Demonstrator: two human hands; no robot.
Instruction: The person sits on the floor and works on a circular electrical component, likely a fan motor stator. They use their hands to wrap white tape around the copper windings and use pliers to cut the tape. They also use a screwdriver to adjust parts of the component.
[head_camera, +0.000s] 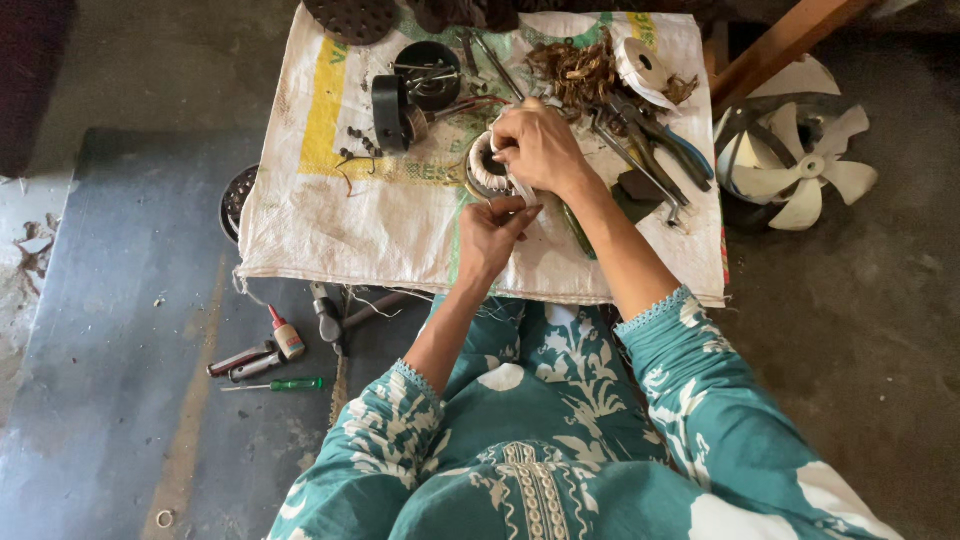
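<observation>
A round motor winding (485, 166) wrapped in white tape lies on a white woven sack (330, 220) spread on the floor. My right hand (540, 148) rests on top of the winding and pinches a strip of white tape (522, 188). My left hand (492, 232) sits just below it, fingers closed on the lower end of the same strip. Both sleeves are teal with a white flower print.
On the sack lie a black motor housing (428, 72), a black ring (390, 112), a tape roll (640, 66), pliers (665, 140) and a heap of old copper wire (580, 70). A white fan blade (800, 160) sits right. A hammer (330, 318), glue bottle (286, 338) and green screwdriver (285, 384) lie on the floor.
</observation>
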